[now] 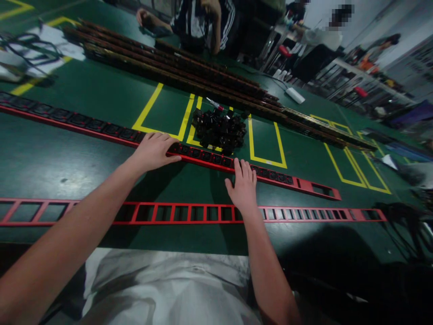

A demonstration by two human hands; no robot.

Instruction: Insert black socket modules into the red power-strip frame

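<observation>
A long red strip [206,157] set with a row of black sockets runs across the table, sloping down to the right. My left hand [154,151] grips it left of the middle, thumb on the near edge and fingers over the far one. Farther right, my right hand [242,183] lies on the strip with fingers spread and thumb apart. Closer to me, an unfilled red frame [198,221] with rectangular openings passes beneath my forearms. Just beyond the socketed strip is a heap of loose black parts [219,131], probably sockets.
Long dark metal rails [176,67] lie stacked across the back. A red-and-white pen [215,104] is behind the heap. Cables [25,47] lie at far left, a white power strip [295,95] behind the rails. A person [203,22] sits opposite; yellow tape marks the green table [199,185].
</observation>
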